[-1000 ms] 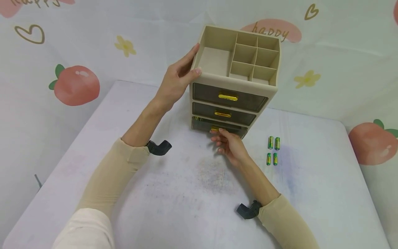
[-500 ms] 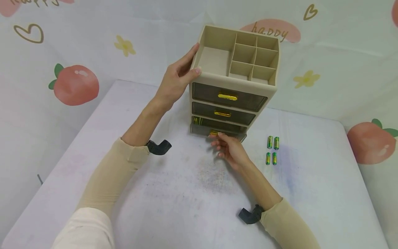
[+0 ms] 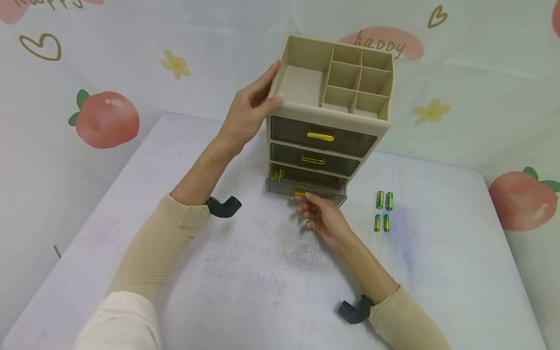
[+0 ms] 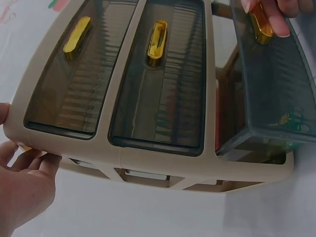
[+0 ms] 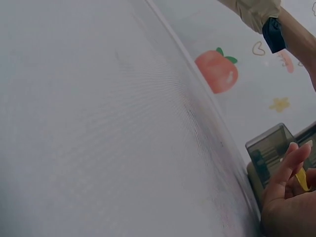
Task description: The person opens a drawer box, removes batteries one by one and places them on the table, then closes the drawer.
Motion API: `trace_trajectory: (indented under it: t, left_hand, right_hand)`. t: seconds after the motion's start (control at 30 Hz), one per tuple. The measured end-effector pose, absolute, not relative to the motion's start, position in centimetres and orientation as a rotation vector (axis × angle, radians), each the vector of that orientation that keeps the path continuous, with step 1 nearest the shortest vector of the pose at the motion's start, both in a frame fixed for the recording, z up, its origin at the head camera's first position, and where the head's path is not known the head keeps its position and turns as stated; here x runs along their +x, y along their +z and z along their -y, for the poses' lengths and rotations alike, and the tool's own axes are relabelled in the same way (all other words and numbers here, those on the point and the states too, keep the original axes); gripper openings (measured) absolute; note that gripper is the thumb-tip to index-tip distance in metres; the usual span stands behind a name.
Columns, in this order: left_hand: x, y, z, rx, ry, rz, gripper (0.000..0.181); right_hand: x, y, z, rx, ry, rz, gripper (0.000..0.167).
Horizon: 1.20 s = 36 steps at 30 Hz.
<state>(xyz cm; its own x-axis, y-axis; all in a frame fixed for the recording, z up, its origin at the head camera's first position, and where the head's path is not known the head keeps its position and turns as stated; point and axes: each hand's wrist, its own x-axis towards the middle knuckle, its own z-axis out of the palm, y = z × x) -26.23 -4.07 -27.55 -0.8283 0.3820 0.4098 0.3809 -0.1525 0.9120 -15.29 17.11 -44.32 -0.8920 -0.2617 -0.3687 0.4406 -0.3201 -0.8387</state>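
Observation:
A beige desktop drawer organizer (image 3: pixel 329 113) with smoky drawers stands at the back of the table. My left hand (image 3: pixel 246 115) grips its upper left edge, thumb on the front rim and fingers along the side. My right hand (image 3: pixel 327 218) pinches the gold handle (image 3: pixel 300 192) of the bottom drawer (image 3: pixel 279 187), which is pulled partly out. Green-and-gold batteries (image 3: pixel 277 174) lie at that drawer's left end. In the left wrist view, the drawer (image 4: pixel 276 84) juts from the frame, while the upper two drawers are closed.
Several green batteries (image 3: pixel 380 200) lie on the white table (image 3: pixel 245 272) right of the organizer, in two rows. Divided compartments (image 3: pixel 343 75) top the organizer. A patterned cloth (image 3: pixel 210 43) hangs right behind it. Each wrist carries a black camera mount (image 3: pixel 224 207).
My right hand has drawn the bottom drawer outward toward me by its handle, uncovering more of the batteries inside. The left hand stays in place on the organizer.

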Motion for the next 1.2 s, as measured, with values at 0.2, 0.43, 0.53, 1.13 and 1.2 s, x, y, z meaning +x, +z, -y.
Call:
trace_trajectory:
  t: [0.2,0.43,0.53,1.13,1.2]
  left_hand:
    - [-26.2,-27.5,4.0,0.900,2.206,-2.032,0.059]
    - [-26.2,-27.5,4.1,0.904,2.217,-2.013,0.059]
    - [-26.2,-27.6,4.0,0.899,2.219,-2.014,0.059]
    - [-26.3,-27.9,4.0,0.902,2.218,-2.015,0.059]
    - [-26.3,-27.9,4.0,0.912,2.217,-2.020,0.059]
  right_hand:
    - [-14.9,-44.5,-17.3,0.223,-2.223,-1.519,0.046]
    - [-14.2,-44.5,-17.3,0.197,-2.207,-1.542,0.047]
    - [-13.9,-44.5,-17.3,0.181,-2.196,-1.552,0.047]
    - [-12.2,-44.8,-17.5,0.157,-2.172,-1.535,0.050]
    - [-12.1,-44.8,-17.6,0.153,-2.173,-1.528,0.050]
